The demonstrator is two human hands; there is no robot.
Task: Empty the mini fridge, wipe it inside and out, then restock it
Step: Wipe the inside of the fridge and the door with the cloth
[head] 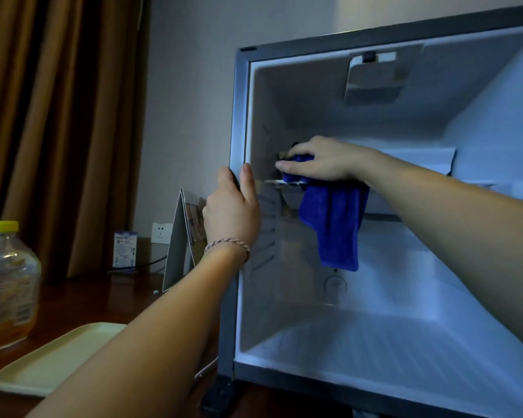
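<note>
The mini fridge (239,122) stands open in front of me, its white inside holding no food or drink. My right hand (320,161) reaches into the upper left part and grips a blue cloth (334,227) against the left inner wall at the shelf rail; most of the cloth hangs down below the hand. My left hand (233,206) holds the fridge's left front edge, thumb outside and fingers on the frame. A clear bottle with a yellow cap (8,285) stands at the far left on the wooden table.
A pale tray (58,357) lies on the dark wooden table (82,300) at the lower left. A folded card stand (180,239) and a small carton (124,248) sit by the wall next to a socket. Brown curtains hang at the left.
</note>
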